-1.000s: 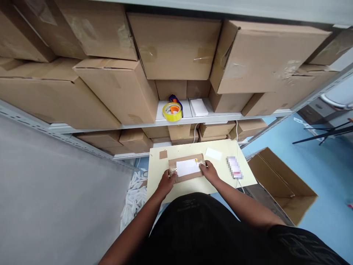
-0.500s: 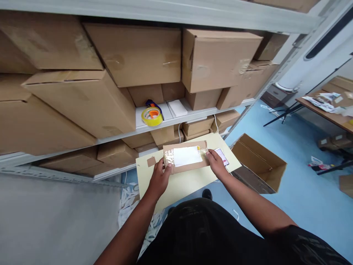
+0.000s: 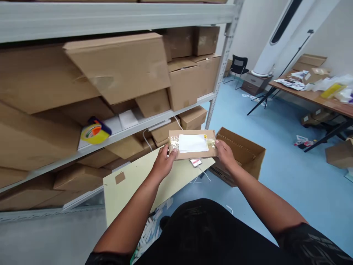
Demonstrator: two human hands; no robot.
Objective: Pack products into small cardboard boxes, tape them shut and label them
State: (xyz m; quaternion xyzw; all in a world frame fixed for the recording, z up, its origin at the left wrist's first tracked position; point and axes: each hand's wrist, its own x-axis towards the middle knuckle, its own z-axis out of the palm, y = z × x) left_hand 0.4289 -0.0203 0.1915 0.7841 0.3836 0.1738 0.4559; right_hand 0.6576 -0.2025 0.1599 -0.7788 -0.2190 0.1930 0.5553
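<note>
Above the right end of a cream tabletop (image 3: pixel 143 176), one flat cardboard parcel (image 3: pixel 193 156) is held up in two hands: the left hand (image 3: pixel 162 162) grips its left end, thumb on top, and the right hand (image 3: pixel 224 152) grips its right end. On its upper face are one white label (image 3: pixel 193 142), a small yellow mark near the label's top right corner, and two shiny patches of clear tape, one toward each end. One brown cardboard square (image 3: pixel 120 177) lies on the tabletop's left part. Beside the table's right end, one open carton (image 3: pixel 242 143) stands on the blue floor. On the metal shelf (image 3: pixel 154 120) are one yellow tape roll (image 3: pixel 95 135), touching a blue-and-orange tape dispenser, and one white stack of paper (image 3: pixel 128 119). One black chair (image 3: pixel 239 65) stands far back.
</note>
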